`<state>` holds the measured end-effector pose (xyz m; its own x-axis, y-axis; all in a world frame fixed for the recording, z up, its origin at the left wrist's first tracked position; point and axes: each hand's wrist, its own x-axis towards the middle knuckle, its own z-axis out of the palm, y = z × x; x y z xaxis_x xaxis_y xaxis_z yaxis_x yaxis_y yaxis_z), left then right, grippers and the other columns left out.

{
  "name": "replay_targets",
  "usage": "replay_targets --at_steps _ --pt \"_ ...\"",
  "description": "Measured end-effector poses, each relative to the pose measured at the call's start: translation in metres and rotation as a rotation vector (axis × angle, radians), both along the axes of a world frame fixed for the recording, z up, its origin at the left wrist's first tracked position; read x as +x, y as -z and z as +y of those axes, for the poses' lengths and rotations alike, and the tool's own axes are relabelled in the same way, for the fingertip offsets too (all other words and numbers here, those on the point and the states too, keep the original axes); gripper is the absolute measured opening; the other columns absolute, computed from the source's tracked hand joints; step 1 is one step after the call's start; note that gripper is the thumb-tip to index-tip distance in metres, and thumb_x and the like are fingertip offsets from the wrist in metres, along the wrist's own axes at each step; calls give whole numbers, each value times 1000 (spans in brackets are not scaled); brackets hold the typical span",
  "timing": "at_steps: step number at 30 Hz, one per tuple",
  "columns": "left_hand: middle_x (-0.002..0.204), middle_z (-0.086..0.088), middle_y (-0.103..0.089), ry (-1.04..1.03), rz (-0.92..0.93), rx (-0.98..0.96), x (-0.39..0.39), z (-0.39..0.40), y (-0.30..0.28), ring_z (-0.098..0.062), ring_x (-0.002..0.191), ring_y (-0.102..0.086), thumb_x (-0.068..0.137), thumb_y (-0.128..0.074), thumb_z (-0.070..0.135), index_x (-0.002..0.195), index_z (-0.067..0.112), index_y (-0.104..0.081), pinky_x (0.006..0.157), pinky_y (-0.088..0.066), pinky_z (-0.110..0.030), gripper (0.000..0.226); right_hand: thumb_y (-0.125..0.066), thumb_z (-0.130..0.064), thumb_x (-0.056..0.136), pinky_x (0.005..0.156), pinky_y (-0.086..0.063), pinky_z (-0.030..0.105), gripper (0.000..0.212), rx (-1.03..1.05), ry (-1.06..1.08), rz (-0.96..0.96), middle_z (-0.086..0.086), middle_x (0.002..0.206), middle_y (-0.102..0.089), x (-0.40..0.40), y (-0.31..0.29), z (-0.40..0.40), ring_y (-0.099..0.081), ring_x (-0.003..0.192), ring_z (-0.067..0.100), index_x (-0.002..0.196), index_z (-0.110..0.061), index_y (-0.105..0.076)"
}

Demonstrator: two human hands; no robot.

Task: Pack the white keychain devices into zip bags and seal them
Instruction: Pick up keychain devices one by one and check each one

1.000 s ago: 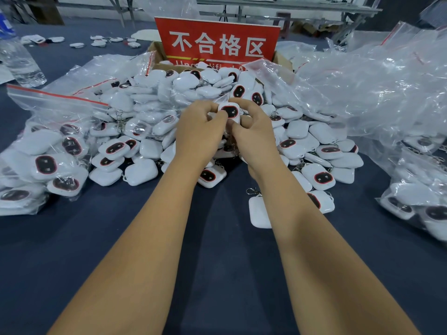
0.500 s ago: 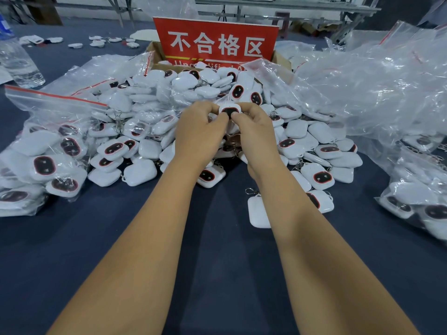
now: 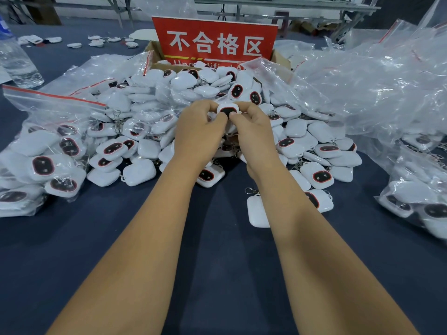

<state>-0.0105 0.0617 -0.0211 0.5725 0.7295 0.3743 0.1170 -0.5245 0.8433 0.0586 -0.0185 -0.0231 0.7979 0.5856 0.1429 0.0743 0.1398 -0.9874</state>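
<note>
Hands meet above a heap of white keychain devices [image 3: 150,131]: one white keychain device [image 3: 227,110] is pinched by the left hand [image 3: 198,131] and right hand [image 3: 254,134], just in front of the red sign [image 3: 215,42]. Filled zip bags [image 3: 41,163] are seen left of the sign, empty bags [image 3: 377,88] right.

We see a dark blue tabletop [image 3: 217,250] carrying a heap of white keychain devices [image 3: 150,131], filled zip bags [image 3: 41,165], empty bags [image 3: 362,93] and a water bottle [image 3: 17,61].
</note>
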Motion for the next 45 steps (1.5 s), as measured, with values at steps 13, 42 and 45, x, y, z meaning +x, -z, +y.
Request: replay_targets --at_steps 13,42,45 --pt "89 4 -62 -27 9 44 1 0 0 -13 83 -57 87 -55 28 92 18 -66 70 -46 -28 16 -56 -8 93 80 -58 38 17 -26 -21 1 -5 73 -70 -2 -4 -2 -67 77 14 98 -21 -66" --pt "95 6 -57 53 143 332 -1 5 -6 -3 67 -50 78 -68 11 100 24 -64 61 -39 -20 26 -72 -4 86 82 -56 26 23 230 174 -101 0 91 -70 -4 -12 -7 -66 83 9 91 -23 -59" --pt "88 6 -58 64 124 298 -1 7 -6 -5 67 -52 77 -68 11 88 28 -61 59 -39 -24 21 -75 -14 84 83 -53 28 17 68 201 -210 -1 98 -69 -4 -9 -6 -59 85 10 96 -22 -65"
